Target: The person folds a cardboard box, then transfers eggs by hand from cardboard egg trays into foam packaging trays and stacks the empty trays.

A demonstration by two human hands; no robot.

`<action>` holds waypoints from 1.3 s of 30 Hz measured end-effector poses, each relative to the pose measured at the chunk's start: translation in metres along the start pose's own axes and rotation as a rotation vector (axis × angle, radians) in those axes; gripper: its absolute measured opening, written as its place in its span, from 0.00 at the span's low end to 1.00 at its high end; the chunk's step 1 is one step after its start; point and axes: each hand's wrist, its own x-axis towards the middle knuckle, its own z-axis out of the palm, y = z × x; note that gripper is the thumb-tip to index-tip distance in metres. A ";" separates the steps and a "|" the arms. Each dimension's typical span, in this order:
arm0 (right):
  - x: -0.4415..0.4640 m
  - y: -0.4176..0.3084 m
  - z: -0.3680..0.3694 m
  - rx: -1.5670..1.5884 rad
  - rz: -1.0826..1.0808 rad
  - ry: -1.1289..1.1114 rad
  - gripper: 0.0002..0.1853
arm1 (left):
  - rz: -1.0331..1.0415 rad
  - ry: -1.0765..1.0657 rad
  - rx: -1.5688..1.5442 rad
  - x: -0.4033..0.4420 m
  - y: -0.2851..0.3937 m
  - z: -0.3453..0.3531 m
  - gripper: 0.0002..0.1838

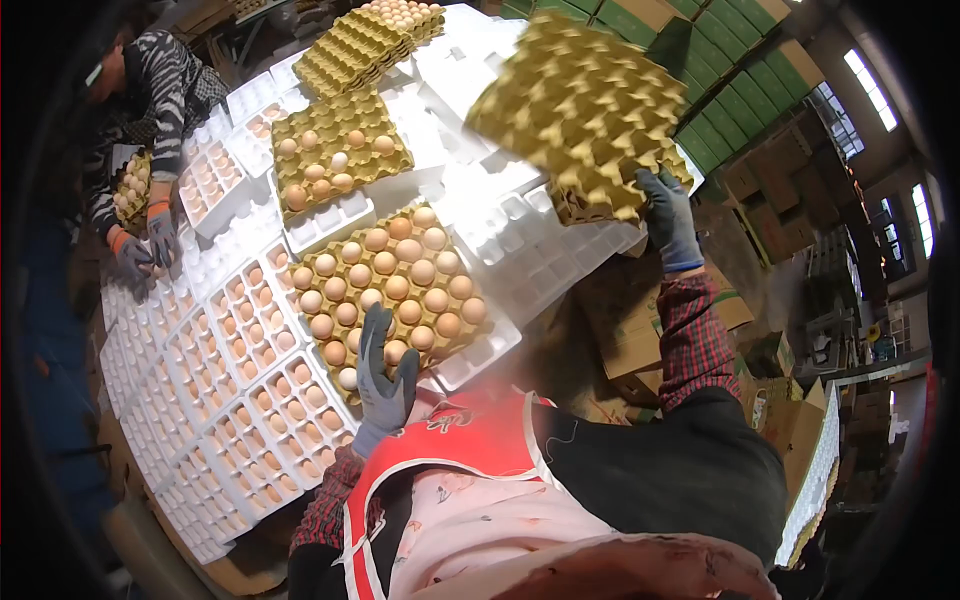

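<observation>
My left hand (383,388), in a grey glove, lies over the near edge of a yellowish pulp egg tray (445,350) filled with brown eggs (397,287). Its fingers point up the tray among the front eggs, with the thumb apart. Raised at the right, my right hand (670,218), also gloved, grips the corner of a pulp egg carton tray (580,110) with bare cups. That tray is tilted and blurred by motion. Beyond the full tray, another pulp tray (350,125) carries several eggs.
White foam egg trays (300,425) cover the table at left, many holding eggs. Stacked pulp trays (350,50) stand at the back. A co-worker's gloved hands (160,240) are at the far left. Green cartons (720,60) and cardboard boxes (620,325) stand right.
</observation>
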 end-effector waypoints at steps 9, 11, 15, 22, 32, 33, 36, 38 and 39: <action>0.093 0.108 0.010 0.625 0.330 0.196 0.15 | -0.168 0.024 -0.051 -0.011 0.019 0.081 0.24; 0.097 0.111 0.020 0.722 0.275 0.220 0.21 | -0.208 0.036 -0.033 -0.017 0.024 0.081 0.24; 0.081 0.097 0.038 0.626 0.343 0.413 0.32 | -0.268 0.072 0.053 -0.035 0.024 0.078 0.23; 0.107 0.129 0.028 0.295 0.185 0.465 0.25 | -0.416 -0.070 0.168 -0.050 0.011 0.049 0.21; -0.114 0.109 0.111 -0.305 -0.418 -0.754 0.18 | 0.053 -0.319 0.793 -0.011 -0.001 0.055 0.29; -0.127 0.096 0.126 -0.532 -0.708 -0.810 0.20 | 0.066 -0.359 0.848 -0.004 -0.006 0.062 0.28; -0.132 0.118 0.152 -0.827 -0.761 -0.791 0.21 | 0.092 -0.523 1.117 0.014 -0.018 0.089 0.20; -0.126 0.123 0.151 -0.583 -0.597 -0.802 0.22 | 0.065 -0.533 1.214 0.018 -0.027 0.100 0.17; -0.125 0.124 0.148 -0.464 -0.508 -0.809 0.22 | 0.060 -0.528 1.218 0.019 -0.027 0.099 0.17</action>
